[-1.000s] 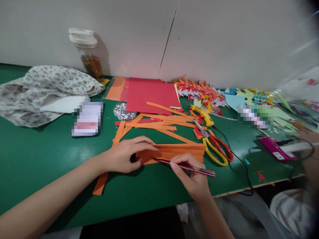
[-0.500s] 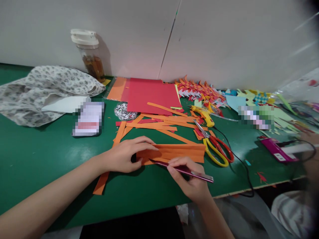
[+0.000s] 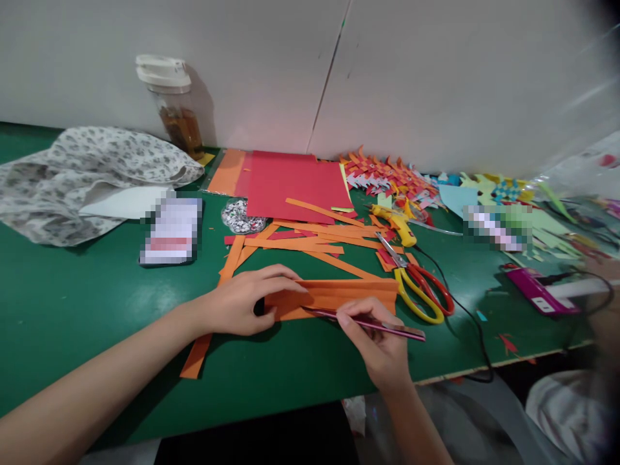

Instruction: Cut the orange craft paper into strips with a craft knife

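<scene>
Worktop [image 3: 290,374], near front edge: right hand [image 3: 376,342] pinches pink tool [image 3: 402,330], tip at orange paper [image 3: 353,290]; left hand [image 3: 237,303], fingers parted, should steady it.

Green bench [image 3: 72,290] between the smartphone [image 3: 170,231] and left forearm [image 3: 111,381] leaves room to pass; another lane opens between the left hand [image 3: 242,300] and right hand [image 3: 380,349]. Beyond the orange paper [image 3: 361,290], loose strips [image 3: 295,244] obstruct; scissors [image 3: 411,294] and hot glue gun [image 3: 401,230] crowd its right.
</scene>
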`<state>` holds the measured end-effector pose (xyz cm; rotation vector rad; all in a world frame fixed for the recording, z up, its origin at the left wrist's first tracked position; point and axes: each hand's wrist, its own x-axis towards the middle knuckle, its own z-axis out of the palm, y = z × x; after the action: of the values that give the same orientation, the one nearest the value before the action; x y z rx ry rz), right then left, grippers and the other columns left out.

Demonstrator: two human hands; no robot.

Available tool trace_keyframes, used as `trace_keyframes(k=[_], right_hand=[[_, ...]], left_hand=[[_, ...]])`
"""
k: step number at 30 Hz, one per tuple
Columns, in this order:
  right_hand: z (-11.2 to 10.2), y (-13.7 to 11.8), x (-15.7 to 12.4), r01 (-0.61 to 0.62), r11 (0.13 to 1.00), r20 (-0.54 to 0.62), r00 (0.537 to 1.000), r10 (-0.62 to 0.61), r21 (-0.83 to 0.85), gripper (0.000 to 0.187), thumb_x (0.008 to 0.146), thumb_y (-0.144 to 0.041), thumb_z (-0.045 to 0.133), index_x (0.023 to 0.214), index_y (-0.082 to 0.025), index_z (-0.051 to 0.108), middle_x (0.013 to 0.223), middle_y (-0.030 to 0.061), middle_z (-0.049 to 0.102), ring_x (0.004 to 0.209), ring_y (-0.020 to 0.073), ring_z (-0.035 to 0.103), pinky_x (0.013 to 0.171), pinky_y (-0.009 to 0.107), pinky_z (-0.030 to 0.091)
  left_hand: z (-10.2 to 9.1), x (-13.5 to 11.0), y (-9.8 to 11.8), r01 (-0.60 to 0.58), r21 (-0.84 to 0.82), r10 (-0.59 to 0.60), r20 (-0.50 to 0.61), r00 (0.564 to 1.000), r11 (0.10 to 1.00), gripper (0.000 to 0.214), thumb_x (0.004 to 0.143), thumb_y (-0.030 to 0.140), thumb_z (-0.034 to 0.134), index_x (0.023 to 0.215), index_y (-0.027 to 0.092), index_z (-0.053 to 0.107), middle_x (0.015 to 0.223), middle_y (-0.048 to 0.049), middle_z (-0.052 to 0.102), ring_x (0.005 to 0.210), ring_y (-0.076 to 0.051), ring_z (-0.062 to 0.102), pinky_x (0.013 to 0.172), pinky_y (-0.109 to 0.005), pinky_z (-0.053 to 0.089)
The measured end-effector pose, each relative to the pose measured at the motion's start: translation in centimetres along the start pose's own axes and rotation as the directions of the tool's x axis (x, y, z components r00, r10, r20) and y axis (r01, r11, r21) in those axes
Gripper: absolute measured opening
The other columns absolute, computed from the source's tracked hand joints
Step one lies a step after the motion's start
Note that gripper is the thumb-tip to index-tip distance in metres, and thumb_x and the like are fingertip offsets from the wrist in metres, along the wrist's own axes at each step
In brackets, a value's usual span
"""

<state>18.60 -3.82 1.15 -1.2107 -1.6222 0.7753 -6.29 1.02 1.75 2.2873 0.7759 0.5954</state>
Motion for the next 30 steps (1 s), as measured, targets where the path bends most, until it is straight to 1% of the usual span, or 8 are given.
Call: trace_keyframes(k=[3,5,11,14,16,19,23,30], right_hand=[[0.0,0.2,-0.2,0.010,0.999,-0.091,0.996,-0.007,0.033,0.012,0.086,-0.022,0.063,0.074,-0.021,0.059,0.068,0.0004,0.064,0.058,0.0136,0.059,0.053,0.024,0.048],[0.0,0.1,-0.2,0.031,0.998,-0.090,0.996,-0.026,0.059,0.012,0.086,-0.023,0.062,0.074,-0.022,0.059,0.068,0.0009,0.064,0.061,0.0154,0.061,0.056,0.026,0.050],[0.0,-0.7,0.2,0.101,0.993,0.176,0.980,-0.088,-0.063,0.004,0.084,-0.023,0.065,0.082,-0.022,0.063,0.080,0.0053,0.072,0.066,0.0176,0.067,0.053,0.026,0.052],[0.1,-0.8,0.4,0.082,0.993,0.213,0.975,-0.062,-0.087,0.004,0.084,-0.024,0.065,0.083,-0.022,0.063,0.080,0.0054,0.073,0.064,0.0171,0.067,0.053,0.026,0.052],[0.2,-0.7,0.3,0.054,0.995,0.179,0.983,-0.039,-0.079,0.006,0.085,-0.025,0.064,0.081,-0.021,0.062,0.078,0.0054,0.072,0.065,0.0179,0.067,0.053,0.027,0.051],[0.3,-0.4,0.1,0.003,0.999,0.049,0.999,-0.002,-0.032,0.011,0.085,-0.026,0.064,0.076,-0.021,0.062,0.071,0.0038,0.069,0.064,0.0176,0.065,0.054,0.027,0.049],[0.1,0.1,-0.2,0.030,0.999,-0.111,0.993,-0.026,0.042,0.013,0.084,-0.023,0.064,0.072,-0.021,0.061,0.066,0.0010,0.063,0.058,0.0148,0.059,0.053,0.026,0.048],[0.0,0.5,-0.3,0.096,0.993,-0.187,0.979,-0.081,0.072,0.014,0.084,-0.019,0.063,0.071,-0.021,0.059,0.063,-0.0004,0.058,0.059,0.0148,0.058,0.053,0.025,0.047]], left_hand=[[0.0,0.0,0.0,-0.001,0.001,0.001,0.005,1.000,1.000,0.061,0.072,0.001,0.050,0.127,0.027,0.053,0.130,-0.0055,0.052,0.109,-0.018,0.058,0.088,-0.026,0.051],[-0.1,0.0,0.0,-0.006,0.002,0.006,0.002,1.000,1.000,0.060,0.072,0.002,0.050,0.127,0.026,0.053,0.130,-0.0058,0.052,0.109,-0.018,0.058,0.088,-0.027,0.051],[0.0,0.0,0.0,0.001,-0.011,-0.001,-0.001,1.000,1.000,0.059,0.074,0.002,0.050,0.127,0.026,0.054,0.131,-0.0056,0.052,0.113,-0.019,0.057,0.094,-0.029,0.049],[0.0,0.0,0.0,0.003,-0.019,-0.003,0.000,1.000,1.000,0.059,0.074,0.003,0.051,0.127,0.026,0.053,0.132,-0.0055,0.051,0.112,-0.018,0.057,0.094,-0.029,0.049],[0.0,0.0,0.0,-0.003,-0.022,0.003,0.000,1.000,1.000,0.059,0.074,0.002,0.051,0.127,0.026,0.054,0.131,-0.0048,0.052,0.113,-0.018,0.056,0.095,-0.028,0.048],[0.1,0.0,-0.1,-0.009,-0.012,0.009,-0.003,1.000,1.000,0.060,0.073,0.001,0.050,0.127,0.027,0.053,0.131,-0.0045,0.052,0.115,-0.018,0.055,0.094,-0.028,0.048],[0.0,0.0,0.0,-0.002,0.001,0.002,0.006,1.000,1.000,0.059,0.074,0.003,0.050,0.127,0.027,0.053,0.130,-0.0056,0.052,0.111,-0.019,0.057,0.088,-0.027,0.050],[-0.1,0.1,0.0,0.010,0.000,-0.010,0.012,1.000,1.000,0.060,0.073,0.002,0.050,0.127,0.027,0.053,0.130,-0.0049,0.051,0.108,-0.017,0.058,0.087,-0.025,0.050]])
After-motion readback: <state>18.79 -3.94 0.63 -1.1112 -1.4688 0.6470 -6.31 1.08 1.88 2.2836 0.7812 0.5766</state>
